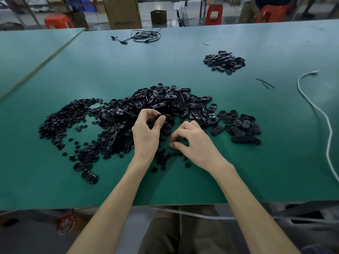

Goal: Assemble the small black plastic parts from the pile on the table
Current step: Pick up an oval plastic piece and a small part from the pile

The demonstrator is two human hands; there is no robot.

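A big pile of black oval shells (165, 101) covers the middle of the green table (256, 162). To its left spreads a pile of small round black discs (64, 120). My left hand (146, 132) grips one black oval shell (164, 116) between thumb and fingers, just above the pile's near edge. My right hand (192, 142) is curled over loose discs (165, 158) scattered on the table, its thumb and fingertips pinching at one small disc (172, 143). A smaller separate heap of oval parts (224, 61) lies at the far right.
A white cable (322, 114) snakes along the table's right side. A coiled black cable (145, 36) lies at the far edge. Thin black ties (266, 83) lie right of the pile. Behind the table stand cardboard boxes (122, 13) and red stools (213, 14).
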